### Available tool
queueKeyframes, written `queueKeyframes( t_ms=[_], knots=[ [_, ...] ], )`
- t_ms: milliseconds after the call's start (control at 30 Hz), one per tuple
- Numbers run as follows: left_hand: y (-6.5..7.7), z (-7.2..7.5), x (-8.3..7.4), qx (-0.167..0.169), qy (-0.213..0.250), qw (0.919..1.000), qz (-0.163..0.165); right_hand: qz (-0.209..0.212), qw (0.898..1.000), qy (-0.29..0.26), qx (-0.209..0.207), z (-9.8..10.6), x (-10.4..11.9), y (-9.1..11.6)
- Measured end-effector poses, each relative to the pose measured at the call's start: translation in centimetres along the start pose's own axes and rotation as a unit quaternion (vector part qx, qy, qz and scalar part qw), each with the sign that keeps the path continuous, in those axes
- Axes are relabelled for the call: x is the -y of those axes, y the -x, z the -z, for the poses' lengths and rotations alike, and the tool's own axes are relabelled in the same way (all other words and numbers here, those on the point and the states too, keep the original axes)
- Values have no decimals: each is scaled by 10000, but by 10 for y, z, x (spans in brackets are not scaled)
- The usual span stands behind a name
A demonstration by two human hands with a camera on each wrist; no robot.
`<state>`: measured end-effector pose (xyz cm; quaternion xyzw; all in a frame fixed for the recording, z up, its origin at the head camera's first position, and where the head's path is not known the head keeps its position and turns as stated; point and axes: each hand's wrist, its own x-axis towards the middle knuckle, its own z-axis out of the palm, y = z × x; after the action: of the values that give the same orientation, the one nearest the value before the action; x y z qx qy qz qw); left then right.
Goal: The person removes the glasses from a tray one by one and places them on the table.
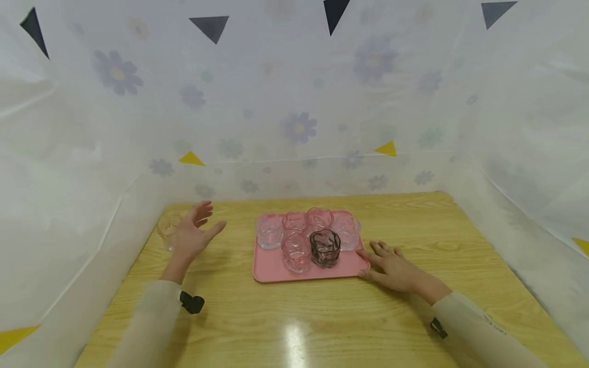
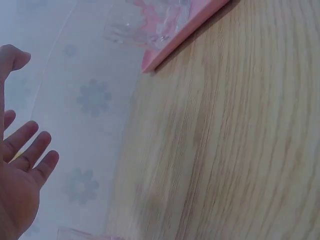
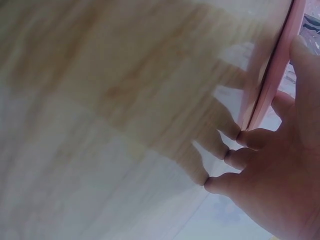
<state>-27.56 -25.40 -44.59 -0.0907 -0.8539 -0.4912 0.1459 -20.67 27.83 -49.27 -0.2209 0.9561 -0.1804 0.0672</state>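
A pink tray (image 1: 271, 271) holds several petal-shaped glass cups: a dark grey one (image 1: 325, 250) and a pink one (image 1: 296, 254) in front, more pink behind, and a clear cup (image 1: 269, 232) at the left end. My left hand (image 1: 193, 235) is raised over the table, thumb apart from the fingers, holding nothing. Just left of it stands a lone clear glass (image 1: 165, 226), partly hidden by the hand. At the tray's right edge, my right hand (image 1: 395, 268) touches the rim with thumb and index finger; in the right wrist view the other fingertips (image 3: 212, 184) rest on the table.
A wood-grain table (image 1: 257, 322) carries everything. White flower-patterned sheeting (image 1: 276, 102) closes in the back and both sides. Small black and yellow triangles, such as one yellow triangle (image 1: 191, 158), mark the sheet.
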Motion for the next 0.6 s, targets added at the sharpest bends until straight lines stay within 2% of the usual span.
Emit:
queueKeyframes(
  t_ms=[200,400,600],
  knots=[
    [0,-26,-10,297,278,9992,-68,-29,10000,35,25,-1,-2,-1],
    [2,-49,-15,735,627,9953,-74,-51,10000,63,42,0,-2,-1],
    [2,-68,-17,933,800,9924,-10,-95,9999,15,66,0,-1,1]
  ],
)
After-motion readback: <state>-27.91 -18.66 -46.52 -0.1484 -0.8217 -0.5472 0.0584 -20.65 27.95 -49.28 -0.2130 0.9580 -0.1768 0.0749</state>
